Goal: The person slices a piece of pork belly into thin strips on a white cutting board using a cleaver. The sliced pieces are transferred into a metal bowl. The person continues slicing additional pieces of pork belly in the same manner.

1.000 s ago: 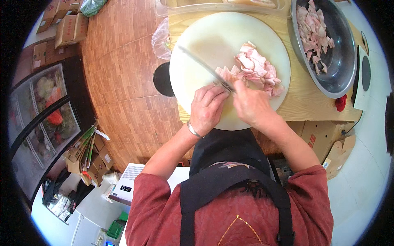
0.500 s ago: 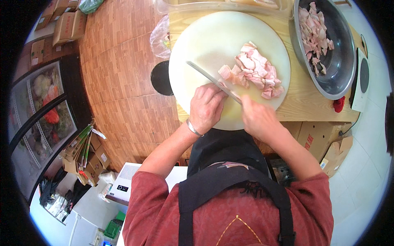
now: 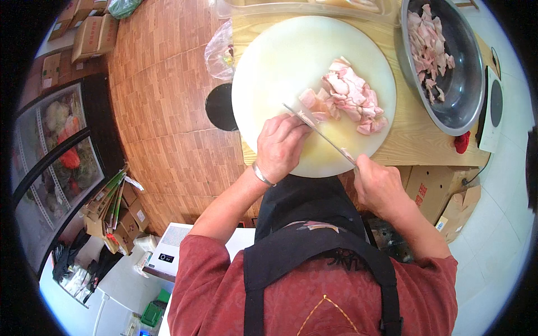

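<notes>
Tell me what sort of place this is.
Probably a food-prep area of a shop or eatery: raw meat pieces on a round white cutting board, a big steel bowl of meat, and a glass-fronted chiller.

Round white plastic cutting board (image 3: 280,61): smooth, matt, faint yellowish staining. Thin steel knife blade (image 3: 322,133): bright, polished metal. Pale pink raw meat pieces (image 3: 347,98): wet, glossy. Large round stainless-steel bowl (image 3: 468,89): brushed grey sheen. Light wooden table (image 3: 414,140): matt, visible grain. Clear plastic bag (image 3: 219,50): thin, crinkled, shiny. Brown cardboard boxes (image 3: 92,33): dull paper. Floor (image 3: 162,112): reddish wood parquet, satin.
</notes>
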The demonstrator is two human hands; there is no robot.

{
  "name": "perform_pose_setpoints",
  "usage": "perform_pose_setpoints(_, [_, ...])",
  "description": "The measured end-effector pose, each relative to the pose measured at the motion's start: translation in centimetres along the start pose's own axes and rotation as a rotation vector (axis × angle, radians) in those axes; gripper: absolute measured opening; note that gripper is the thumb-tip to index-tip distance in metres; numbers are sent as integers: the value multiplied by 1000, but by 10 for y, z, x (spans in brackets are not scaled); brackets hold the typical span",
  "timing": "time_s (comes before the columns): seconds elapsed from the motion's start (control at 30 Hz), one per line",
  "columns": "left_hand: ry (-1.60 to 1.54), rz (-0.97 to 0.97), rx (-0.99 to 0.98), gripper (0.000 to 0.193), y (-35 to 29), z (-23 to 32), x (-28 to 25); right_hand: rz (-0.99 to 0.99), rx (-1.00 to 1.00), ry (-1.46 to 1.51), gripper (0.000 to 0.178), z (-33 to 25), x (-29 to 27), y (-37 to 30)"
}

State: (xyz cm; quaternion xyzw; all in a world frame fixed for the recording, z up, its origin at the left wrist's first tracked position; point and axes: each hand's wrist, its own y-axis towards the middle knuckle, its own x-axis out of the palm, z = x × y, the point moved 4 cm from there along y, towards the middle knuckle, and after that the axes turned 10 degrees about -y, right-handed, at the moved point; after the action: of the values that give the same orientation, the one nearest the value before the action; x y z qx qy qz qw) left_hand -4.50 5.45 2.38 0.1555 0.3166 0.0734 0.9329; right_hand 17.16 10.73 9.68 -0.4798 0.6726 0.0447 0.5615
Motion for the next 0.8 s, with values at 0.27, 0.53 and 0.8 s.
perform_pose_setpoints(0.27, [-34, 30, -41, 24, -1, 0, 3, 157, -41, 78, 21, -10, 24, 87])
perform_pose_setpoints(0.53, [-29, 24, -32, 25, -3, 1, 0, 105, -40, -2, 18, -1, 6, 27])
perform_pose_setpoints(0.8, [-34, 21, -64, 24, -2, 1, 1, 19, -13, -13, 19, -7, 22, 41])
